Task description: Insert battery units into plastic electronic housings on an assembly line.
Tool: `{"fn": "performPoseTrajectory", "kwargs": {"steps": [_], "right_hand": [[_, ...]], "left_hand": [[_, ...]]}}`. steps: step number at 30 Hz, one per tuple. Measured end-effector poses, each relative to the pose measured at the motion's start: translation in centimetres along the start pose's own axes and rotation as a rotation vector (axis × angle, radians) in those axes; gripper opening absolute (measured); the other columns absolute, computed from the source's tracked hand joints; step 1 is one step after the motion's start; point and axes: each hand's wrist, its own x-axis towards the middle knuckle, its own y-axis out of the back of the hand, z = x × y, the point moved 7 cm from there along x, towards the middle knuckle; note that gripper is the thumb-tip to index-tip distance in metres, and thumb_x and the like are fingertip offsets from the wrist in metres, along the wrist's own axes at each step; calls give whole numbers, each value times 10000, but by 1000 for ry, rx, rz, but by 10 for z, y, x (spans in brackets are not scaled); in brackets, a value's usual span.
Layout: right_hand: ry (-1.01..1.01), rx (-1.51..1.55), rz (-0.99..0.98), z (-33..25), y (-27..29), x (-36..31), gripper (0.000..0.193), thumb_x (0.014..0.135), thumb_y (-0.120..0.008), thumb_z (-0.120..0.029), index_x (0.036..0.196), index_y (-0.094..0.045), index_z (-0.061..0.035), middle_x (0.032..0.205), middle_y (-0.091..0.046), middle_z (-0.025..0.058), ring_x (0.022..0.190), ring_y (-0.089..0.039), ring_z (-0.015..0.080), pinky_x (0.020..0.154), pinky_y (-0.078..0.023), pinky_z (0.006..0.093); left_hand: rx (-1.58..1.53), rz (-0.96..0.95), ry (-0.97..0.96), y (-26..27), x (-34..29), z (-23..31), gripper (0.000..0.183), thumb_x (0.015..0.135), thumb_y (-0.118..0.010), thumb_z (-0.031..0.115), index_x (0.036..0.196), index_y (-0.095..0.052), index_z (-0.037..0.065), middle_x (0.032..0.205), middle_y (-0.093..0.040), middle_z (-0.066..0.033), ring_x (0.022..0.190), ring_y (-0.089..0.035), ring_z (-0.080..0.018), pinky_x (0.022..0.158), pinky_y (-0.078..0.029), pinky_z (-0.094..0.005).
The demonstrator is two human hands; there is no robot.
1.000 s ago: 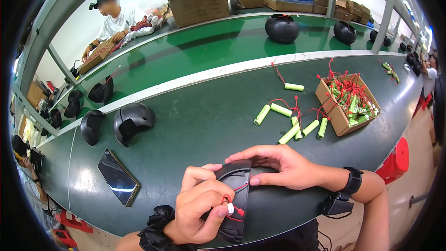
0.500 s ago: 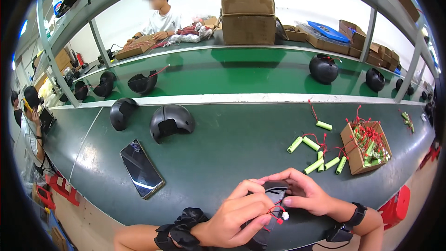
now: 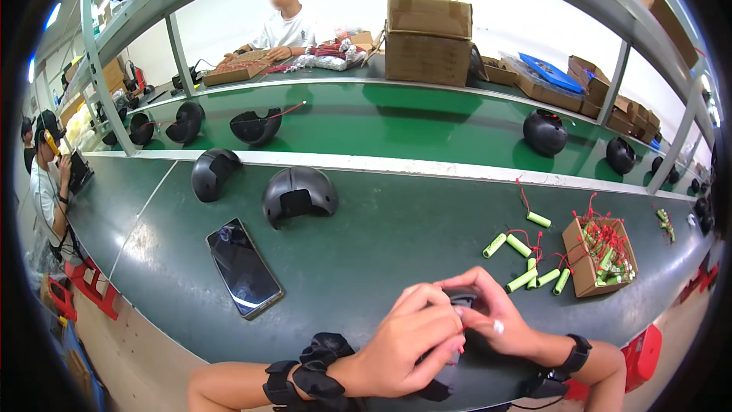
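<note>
A black plastic shell (image 3: 460,300) is between my two hands near the bench's front edge, mostly hidden by the fingers. My left hand (image 3: 412,343) is closed over its left side, with a bit of red showing by the fingertips. From the other side my right hand (image 3: 499,317) curls round the shell, thumb and fingers bent inward. A small white connector (image 3: 498,327) shows against the right hand. Just beyond the hands, several green battery cells (image 3: 522,281) with red leads lie loose, left of a cardboard box (image 3: 585,271) filled with more of them.
A phone (image 3: 244,268) lies on the left of the green bench. Behind it sit two black shells (image 3: 300,192) (image 3: 214,174). More shells, including one at right (image 3: 544,132), rest on the green strip beyond the pale rail (image 3: 381,164). Across it, a person (image 3: 286,27) works beside stacked cartons (image 3: 428,38).
My fingers have drawn closer together over the shell, covering more of it and the wires. The white connector now shows against my right hand. The whole view has shifted slightly.
</note>
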Motion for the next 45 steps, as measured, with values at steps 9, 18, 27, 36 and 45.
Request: {"fn": "performPoseTrajectory", "kwargs": {"steps": [9,18,27,36,45], "right_hand": [[139,-324,-134,-70,24,172,443,927,-580,-345,1225,-492,-29,1172,-584,84,1024,-585,158,864,-460,309],[491,-649,-507,0,-75,285,687,728,-757,-376,1312,-510,-111,1298,-530,145,1218,-480,278,1040,-357,358],[146,-1121,-47,-39,35,222,510,830,-634,-379,1190,-520,-36,950,-638,193,809,-642,252,700,-519,374],[-254,-681,157,-17,72,45,498,925,-500,-364,1208,-406,34,967,-571,162,800,-611,234,704,-509,347],[284,-213,110,-2,30,18,637,849,-543,-125,1406,-263,8,1362,-391,147,1344,-328,257,1116,-228,349]], "left_hand": [[250,448,37,72,12,-25,267,916,-443,87,667,-522,31,684,-561,-58,782,-470,-206,918,-398,-407],[381,656,-47,94,7,-4,281,930,-425,120,682,-526,33,722,-567,-80,806,-457,-213,947,-361,-416],[318,576,-12,90,6,-18,266,914,-441,85,680,-549,20,706,-581,-72,783,-481,-205,915,-421,-433],[216,345,71,57,6,-49,266,906,-436,81,678,-553,9,705,-578,-89,780,-497,-203,933,-431,-465],[161,233,45,36,4,-34,181,822,-531,9,652,-585,37,692,-596,-49,754,-481,-225,930,-440,-510]]}}
